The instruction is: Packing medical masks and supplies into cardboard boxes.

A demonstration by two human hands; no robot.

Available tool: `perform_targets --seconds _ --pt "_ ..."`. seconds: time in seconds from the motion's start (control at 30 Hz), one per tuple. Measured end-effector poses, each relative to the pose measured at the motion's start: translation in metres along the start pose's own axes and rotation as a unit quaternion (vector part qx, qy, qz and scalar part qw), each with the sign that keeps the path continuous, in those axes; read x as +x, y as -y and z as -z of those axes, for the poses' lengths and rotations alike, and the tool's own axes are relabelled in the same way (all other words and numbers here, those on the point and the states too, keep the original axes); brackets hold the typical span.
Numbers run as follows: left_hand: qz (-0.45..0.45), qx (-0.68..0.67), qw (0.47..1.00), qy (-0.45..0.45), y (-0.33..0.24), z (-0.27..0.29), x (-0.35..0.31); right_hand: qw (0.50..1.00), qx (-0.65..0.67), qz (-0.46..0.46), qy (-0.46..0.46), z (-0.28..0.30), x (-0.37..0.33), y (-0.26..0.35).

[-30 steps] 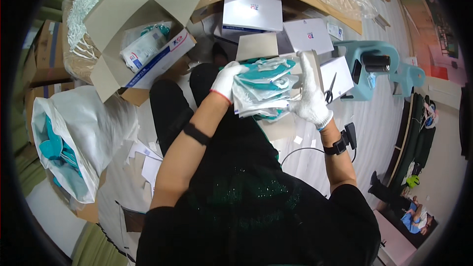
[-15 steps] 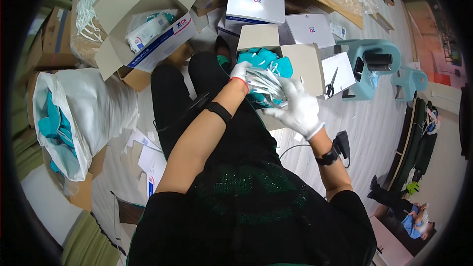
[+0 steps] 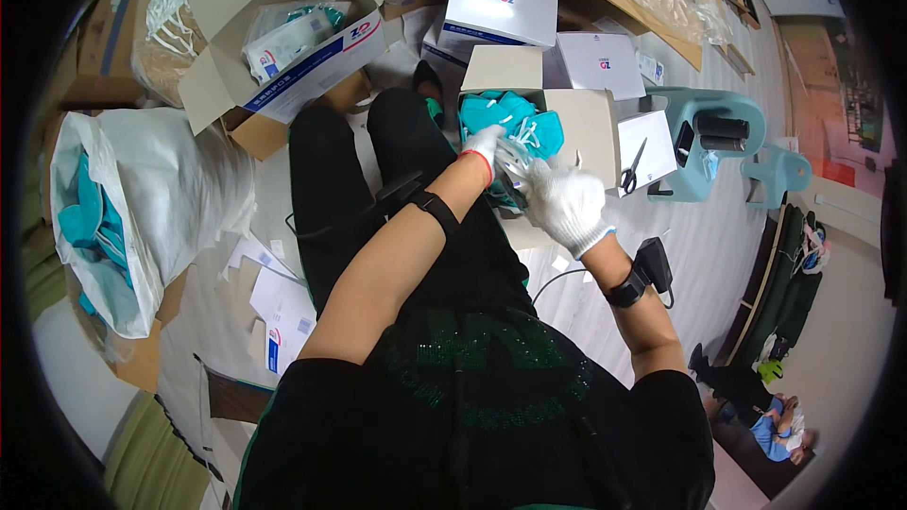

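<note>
Packets (image 3: pixel 513 160), thin, pale and crumpled-looking, are held above the near half of an open box (image 3: pixel 583 120). The left hand (image 3: pixel 483 147) is curled about their left end; the right hand (image 3: pixel 567 200) is half bent against their right end, its fingertips partly hidden, so how firmly it grips I cannot tell. As far as shows, teal masks (image 3: pixel 510 121) already lie in the box along its far edge and far left corner; the packets are not laid down, and the far flap (image 3: pixel 503 69) stands unclosed. White boxes (image 3: pixel 501 9) beyond the box's far edge look closed.
</note>
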State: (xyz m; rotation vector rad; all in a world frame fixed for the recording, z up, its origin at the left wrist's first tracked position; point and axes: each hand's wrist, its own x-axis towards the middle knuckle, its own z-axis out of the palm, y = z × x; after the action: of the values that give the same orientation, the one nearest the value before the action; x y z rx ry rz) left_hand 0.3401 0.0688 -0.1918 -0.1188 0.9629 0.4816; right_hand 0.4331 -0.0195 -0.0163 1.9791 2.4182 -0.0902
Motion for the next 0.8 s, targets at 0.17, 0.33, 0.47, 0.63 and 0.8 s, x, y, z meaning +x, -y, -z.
perform_targets --seconds 0.17,0.33,0.47,0.63,0.8 --pt "-0.019 -0.002 0.999 0.041 -0.002 0.015 -0.002 0.997 0.021 -0.04 0.059 -0.003 0.007 0.005" --pt "0.014 0.036 0.998 0.04 -0.008 0.007 -0.028 1.0 0.029 -0.004 -0.003 -0.01 0.002 -0.001" --pt "-0.045 0.116 0.992 0.014 -0.01 0.008 -0.052 0.998 -0.012 -0.061 -0.027 -0.004 0.005 -0.026" --pt "-0.12 0.165 0.978 -0.053 -0.006 0.027 -0.033 0.991 -0.097 -0.063 0.07 -0.061 0.001 -0.064" --pt "-0.075 0.201 0.976 -0.024 -0.007 0.02 -0.041 0.998 -0.033 -0.038 -0.021 -0.044 -0.008 -0.07"
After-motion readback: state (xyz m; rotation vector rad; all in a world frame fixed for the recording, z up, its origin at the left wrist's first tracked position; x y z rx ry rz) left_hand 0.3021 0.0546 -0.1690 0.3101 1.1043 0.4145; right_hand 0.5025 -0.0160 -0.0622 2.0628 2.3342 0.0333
